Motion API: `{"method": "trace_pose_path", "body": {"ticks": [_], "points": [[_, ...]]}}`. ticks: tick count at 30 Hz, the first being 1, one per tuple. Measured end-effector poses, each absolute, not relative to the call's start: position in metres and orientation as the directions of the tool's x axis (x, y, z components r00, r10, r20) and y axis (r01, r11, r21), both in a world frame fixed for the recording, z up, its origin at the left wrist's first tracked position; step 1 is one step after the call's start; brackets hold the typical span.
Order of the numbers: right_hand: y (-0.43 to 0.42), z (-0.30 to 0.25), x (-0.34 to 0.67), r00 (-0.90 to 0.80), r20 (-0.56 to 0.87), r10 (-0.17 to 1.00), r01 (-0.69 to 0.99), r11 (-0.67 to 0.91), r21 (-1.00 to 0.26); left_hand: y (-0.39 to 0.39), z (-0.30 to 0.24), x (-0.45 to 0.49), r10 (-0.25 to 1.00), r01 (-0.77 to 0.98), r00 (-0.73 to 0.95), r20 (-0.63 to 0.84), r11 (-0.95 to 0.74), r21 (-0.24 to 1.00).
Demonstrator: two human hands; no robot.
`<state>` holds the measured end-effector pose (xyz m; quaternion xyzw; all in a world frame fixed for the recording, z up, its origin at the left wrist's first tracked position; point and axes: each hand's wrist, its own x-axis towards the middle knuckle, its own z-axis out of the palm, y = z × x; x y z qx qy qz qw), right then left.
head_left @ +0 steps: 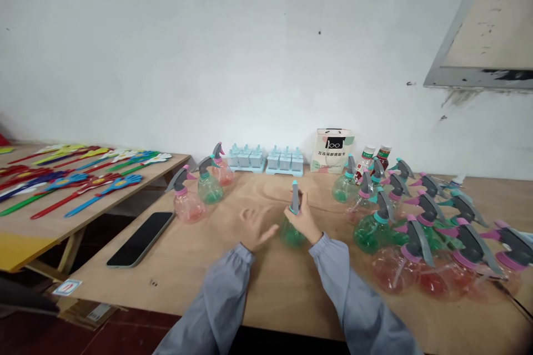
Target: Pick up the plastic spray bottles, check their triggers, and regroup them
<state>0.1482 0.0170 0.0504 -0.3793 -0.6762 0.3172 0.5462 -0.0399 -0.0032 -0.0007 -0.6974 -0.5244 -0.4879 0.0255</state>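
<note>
A green spray bottle point(293, 234) with a grey trigger head stands upright at the middle of the wooden table. My right hand point(305, 216) is wrapped round its neck, just under the head. Just left of the bottle, my left hand point(257, 226) has its fingers spread and holds nothing; it is a little blurred. Farther left stand a pink spray bottle point(189, 207), a green spray bottle point(210, 188) and another pink one point(222, 171) behind them. Several more pink and green spray bottles point(397, 270) crowd the right side.
A black phone point(140, 239) lies at the left of the table point(175, 283). Pale blue ice-pop moulds point(285, 162), a printed paper bag point(332, 151) and two labelled bottles point(365, 163) stand along the wall. Colourful hand-shaped sticks point(77, 194) cover a second table.
</note>
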Motion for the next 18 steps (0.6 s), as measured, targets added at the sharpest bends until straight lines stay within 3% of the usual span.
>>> {"method": "trace_pose_path", "body": {"ticks": [3, 5, 7, 9, 13, 18], "points": [[0.028, 0.062, 0.162, -0.169, 0.410, 0.896, 0.074, 0.426, -0.901, 0.004, 0.013, -0.088, 0.547, 0.768, -0.353, 0.759, -0.293, 0.569], [0.034, 0.071, 0.170, -0.324, 0.313, 0.893, -0.044, 0.316, -0.948, 0.006, 0.019, -0.123, 0.235, 0.755, -0.607, 0.759, -0.128, 0.644], [0.038, 0.078, 0.175, -0.505, 0.241, 0.829, -0.145, 0.194, -0.970, 0.004, 0.021, -0.155, 0.108, 0.700, -0.713, 0.693, 0.045, 0.713], [0.037, 0.080, 0.177, -0.609, 0.209, 0.765, -0.191, 0.114, -0.975, 0.003, 0.020, -0.178, 0.141, 0.608, -0.794, 0.592, 0.181, 0.773], [0.033, 0.078, 0.171, -0.635, 0.192, 0.749, -0.203, 0.079, -0.976, 0.009, 0.016, -0.195, 0.346, 0.473, -0.864, 0.366, 0.307, 0.826], [0.033, 0.078, 0.156, -0.600, 0.221, 0.769, -0.248, 0.085, -0.965, 0.015, 0.015, -0.177, 0.379, 0.478, -0.867, 0.322, 0.456, 0.751]]}}
